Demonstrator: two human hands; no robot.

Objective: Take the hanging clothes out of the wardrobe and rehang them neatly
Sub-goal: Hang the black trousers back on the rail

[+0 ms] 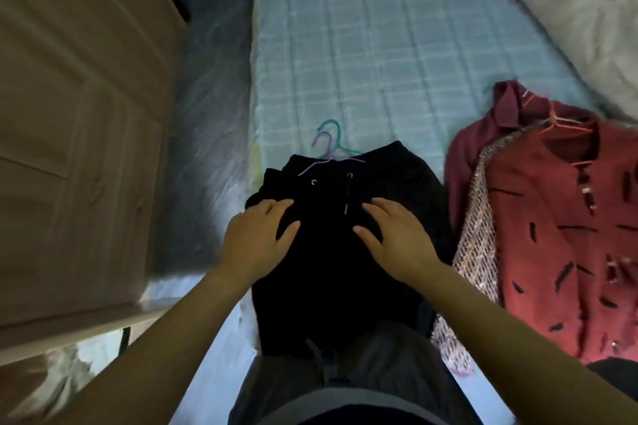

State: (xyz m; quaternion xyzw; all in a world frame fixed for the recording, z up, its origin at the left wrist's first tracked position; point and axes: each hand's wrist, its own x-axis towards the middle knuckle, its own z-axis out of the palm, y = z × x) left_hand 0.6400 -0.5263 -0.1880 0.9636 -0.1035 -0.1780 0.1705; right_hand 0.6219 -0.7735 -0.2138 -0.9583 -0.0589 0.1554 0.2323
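Note:
A black garment with eyelets and a drawstring [340,252] lies flat on the bed's near edge. My left hand [257,240] rests palm down on its left side, fingers spread. On its right side my right hand [393,240] presses flat in the same way. Two thin hangers, one purple [326,152] and one green [333,134], poke out from under the garment's far end. To the right lies a red patterned shirt on an orange hanger [559,235], over a maroon collared garment [483,134] and a sequinned piece [478,241].
The bed has a pale blue checked sheet [379,45]. A pillow [587,10] lies at the far right. A beige wooden wardrobe [69,114] stands on the left, with a narrow gap between it and the bed.

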